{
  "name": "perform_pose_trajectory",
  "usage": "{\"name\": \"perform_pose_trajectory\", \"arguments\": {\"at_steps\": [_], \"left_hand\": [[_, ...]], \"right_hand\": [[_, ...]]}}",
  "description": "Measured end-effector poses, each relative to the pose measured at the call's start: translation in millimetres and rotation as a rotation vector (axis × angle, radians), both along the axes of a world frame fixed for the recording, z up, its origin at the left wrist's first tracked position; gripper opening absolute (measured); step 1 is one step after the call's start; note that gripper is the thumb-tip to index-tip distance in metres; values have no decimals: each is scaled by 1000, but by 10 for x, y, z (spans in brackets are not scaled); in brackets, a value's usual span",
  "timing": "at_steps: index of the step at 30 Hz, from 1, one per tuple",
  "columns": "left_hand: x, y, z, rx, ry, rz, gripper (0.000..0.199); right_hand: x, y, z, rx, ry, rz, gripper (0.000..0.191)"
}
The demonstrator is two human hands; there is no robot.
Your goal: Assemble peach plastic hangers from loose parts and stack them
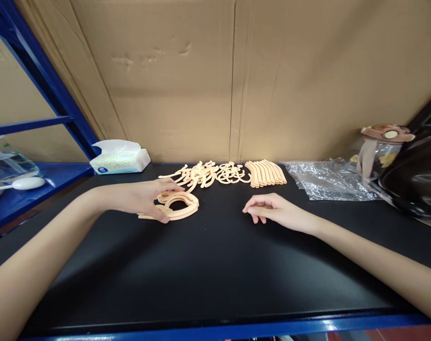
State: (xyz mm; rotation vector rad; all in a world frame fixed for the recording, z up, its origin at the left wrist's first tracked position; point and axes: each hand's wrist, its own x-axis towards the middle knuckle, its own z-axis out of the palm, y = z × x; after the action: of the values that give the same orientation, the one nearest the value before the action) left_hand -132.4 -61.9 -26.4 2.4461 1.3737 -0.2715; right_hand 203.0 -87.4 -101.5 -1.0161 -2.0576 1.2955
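In the head view, I have the left hand (144, 196) on the peach frame (187, 211), which lies left of centre on the black surface (215, 274). Its thumb is on the near side and its fingers reach over the far side, so I read it as clamped there. The right hand (272, 208) hovers with fingers loosely curled and nothing visible in it; I cannot tell whether thumb and fingertips meet. Behind are loose pieces (201, 174), thin hooks (231, 174) and a row of bars (267, 174), with a plastic bag (329, 180) to the right.

I judge the frame light and stiff, probably smooth plastic that could skid or swing at its joints. I would pinch across the flat, stacked arms and spare the thin curved ends, which might snap if twisted.
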Motion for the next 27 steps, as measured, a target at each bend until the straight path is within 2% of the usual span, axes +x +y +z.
{"name": "perform_pose_trajectory", "arguments": {"at_steps": [12,20,27], "left_hand": [[-52,-24,37,-22,113,111,93],[-35,-34,23,-48,50,63,78],[-9,-39,31,-40,55,61,75]], "right_hand": [[17,15,-22,3,2,15,24],[14,15,-25,-7,-4,18,24],[7,10,-10,-6,-14,15,23]]}}
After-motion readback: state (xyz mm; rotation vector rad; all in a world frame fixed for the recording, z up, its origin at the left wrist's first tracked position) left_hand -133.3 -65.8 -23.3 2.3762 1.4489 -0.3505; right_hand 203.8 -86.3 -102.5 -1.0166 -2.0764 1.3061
